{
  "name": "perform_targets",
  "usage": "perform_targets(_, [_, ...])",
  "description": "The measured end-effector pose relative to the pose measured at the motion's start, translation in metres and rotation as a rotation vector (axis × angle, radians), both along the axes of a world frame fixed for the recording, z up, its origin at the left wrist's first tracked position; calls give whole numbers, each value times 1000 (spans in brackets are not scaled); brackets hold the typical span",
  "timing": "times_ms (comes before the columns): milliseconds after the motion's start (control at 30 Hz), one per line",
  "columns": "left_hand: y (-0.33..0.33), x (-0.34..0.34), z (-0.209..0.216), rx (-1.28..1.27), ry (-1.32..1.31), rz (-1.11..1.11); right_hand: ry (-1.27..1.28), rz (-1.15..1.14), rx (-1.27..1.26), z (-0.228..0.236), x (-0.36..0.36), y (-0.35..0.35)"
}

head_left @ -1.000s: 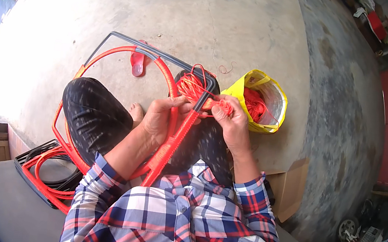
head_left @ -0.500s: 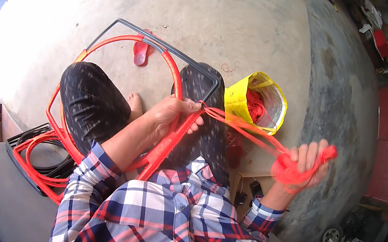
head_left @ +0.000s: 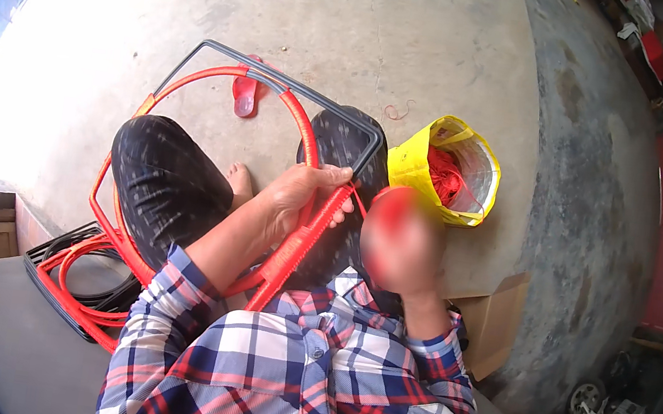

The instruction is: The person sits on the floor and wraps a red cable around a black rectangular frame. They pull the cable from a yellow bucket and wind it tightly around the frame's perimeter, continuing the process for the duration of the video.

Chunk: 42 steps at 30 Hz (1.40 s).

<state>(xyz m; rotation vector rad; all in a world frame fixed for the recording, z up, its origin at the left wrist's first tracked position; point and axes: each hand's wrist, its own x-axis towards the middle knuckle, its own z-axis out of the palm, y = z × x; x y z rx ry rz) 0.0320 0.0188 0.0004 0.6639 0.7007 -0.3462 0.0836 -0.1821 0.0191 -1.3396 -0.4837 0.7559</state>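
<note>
Since the frame half a second earlier, the right hand (head_left: 403, 246) has come from the right part of the frame back toward the centre. It has hold of a red cord bundle (head_left: 389, 211); blur hides the single fingers, so I cannot tell how tightly they close. From it, one short strand (head_left: 360, 202) goes up and left to the upper end of the red-wrapped bar (head_left: 295, 251). There, as I see it from my distant post, the left hand (head_left: 298, 194) is closed around the bar, thumb near the bare dark frame (head_left: 372, 147). So the left is nearer, touching; the right lies just beside, to the bar's right. I judge this relation most important: the bar's long axis rises from lower centre toward upper right. Farther out, right of centre, the yellow bag (head_left: 409, 165) holds more red cord (head_left: 441, 176).
</note>
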Motion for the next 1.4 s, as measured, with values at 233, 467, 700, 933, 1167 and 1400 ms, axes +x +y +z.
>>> perform_targets(233, [5, -3, -8, -8, -9, 35, 50, -399, 48, 27, 75, -92])
perform_targets(467, [6, -4, -8, 30, -54, -8, 187, -739, 400, -9, 123, -181])
perform_targets(700, [3, -10, 17, 36, -52, 30, -535, 259, -253, -24, 33, -8])
perform_targets(933, [-8, -8, 22, 9, -110, 16, 45, -161, 272, 8, 36, 53])
perform_targets(1167, [-7, -7, 16, 2, -110, 11, -227, -210, 44, -8, 51, 51])
perform_targets(1400, [-3, -8, 15, -22, -86, 42, -755, 60, -357, 15, 66, -46])
